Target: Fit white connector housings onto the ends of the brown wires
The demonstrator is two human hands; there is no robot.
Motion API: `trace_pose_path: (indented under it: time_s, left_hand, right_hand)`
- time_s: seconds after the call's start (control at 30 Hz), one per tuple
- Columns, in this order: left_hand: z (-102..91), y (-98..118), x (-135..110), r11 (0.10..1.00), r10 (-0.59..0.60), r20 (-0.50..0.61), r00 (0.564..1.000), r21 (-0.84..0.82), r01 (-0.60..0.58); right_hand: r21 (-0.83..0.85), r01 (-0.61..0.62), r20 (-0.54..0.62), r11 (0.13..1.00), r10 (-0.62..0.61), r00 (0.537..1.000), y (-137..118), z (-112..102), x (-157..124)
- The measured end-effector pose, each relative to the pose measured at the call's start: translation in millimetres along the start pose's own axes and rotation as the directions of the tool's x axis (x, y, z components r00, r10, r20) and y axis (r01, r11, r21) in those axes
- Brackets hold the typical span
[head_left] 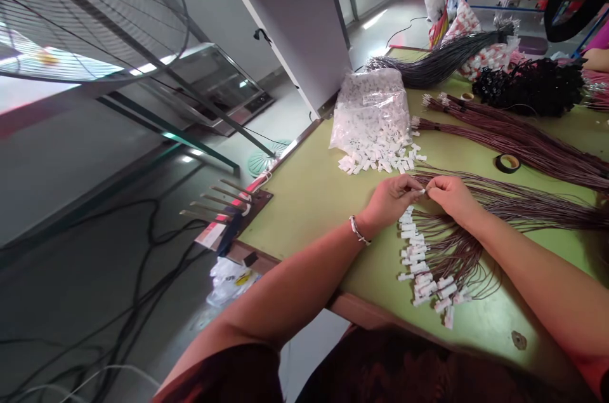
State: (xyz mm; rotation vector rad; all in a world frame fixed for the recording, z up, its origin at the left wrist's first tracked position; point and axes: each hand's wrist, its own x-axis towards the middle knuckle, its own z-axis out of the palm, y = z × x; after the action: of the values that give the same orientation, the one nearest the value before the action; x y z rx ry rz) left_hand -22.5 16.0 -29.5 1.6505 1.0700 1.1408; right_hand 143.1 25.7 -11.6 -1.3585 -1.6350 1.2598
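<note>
My left hand [392,200] pinches a small white plastic connector [421,191] over the green table [314,200]. My right hand [451,197] meets it from the right, fingers pinched on the end of a thin brown wire. Just below my hands lies a fan of brown wires with white connectors on their ends [423,263]. A loose pile of white connectors [380,158] spills from a clear plastic bag [371,108] just beyond my hands. A bracelet sits on my left wrist.
Long bundles of brown wires [518,136] stretch to the right, with a tape roll [507,163] between them. Grey wires [438,60] and a black heap [528,85] lie at the back. A large fan [90,16] stands at left; cables run across the floor [118,289].
</note>
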Motion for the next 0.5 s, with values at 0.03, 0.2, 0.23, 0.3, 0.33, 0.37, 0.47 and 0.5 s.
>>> trace_pose_path:
  time_s: [0.03, 0.2, 0.23, 0.3, 0.33, 0.37, 0.47, 0.5]
  left_hand:
    - [0.2, -0.4, -0.2, 0.999, 0.023, -0.006, 1.0, 0.033, -0.023]
    - [1.3, -2.5, -1.2, 0.991, 0.071, -0.032, 0.997, 0.116, -0.066]
    - [1.3, -2.9, -1.0, 0.989, 0.08, -0.025, 0.996, 0.124, -0.076]
    - [1.1, -3.6, -0.4, 0.987, 0.088, -0.001, 0.996, 0.136, -0.088]
    - [1.0, -3.7, 0.0, 0.987, 0.084, 0.009, 0.996, 0.135, -0.084]
    - [1.1, -3.7, 0.3, 0.989, 0.071, 0.018, 0.997, 0.125, -0.073]
    - [2.2, -2.9, 1.4, 0.999, -0.009, 0.028, 1.0, 0.043, 0.008]
    - [2.9, -2.4, 1.7, 0.999, -0.05, 0.027, 0.998, -0.004, 0.05]
  right_hand:
    - [0.013, -0.014, 0.002, 1.0, 0.014, 1.0, 0.4, 0.0, 0.3]
    - [0.046, -0.067, 0.003, 0.997, 0.067, 0.998, 2.8, 1.1, 3.4]
    - [0.047, -0.073, 0.004, 0.996, 0.073, 0.997, 3.2, 1.5, 4.2]
    - [0.03, -0.061, 0.004, 0.998, 0.061, 0.998, 3.9, 2.2, 5.7]
    - [0.015, -0.044, 0.001, 0.999, 0.044, 0.999, 4.2, 2.6, 6.3]
    - [-0.004, -0.024, -0.004, 1.0, 0.024, 1.0, 4.4, 2.8, 6.7]
    - [-0.062, 0.014, -0.009, 0.998, -0.015, 1.0, 4.7, 2.7, 6.8]
    - [-0.073, 0.019, -0.005, 0.997, -0.019, 1.0, 4.7, 2.5, 6.6]
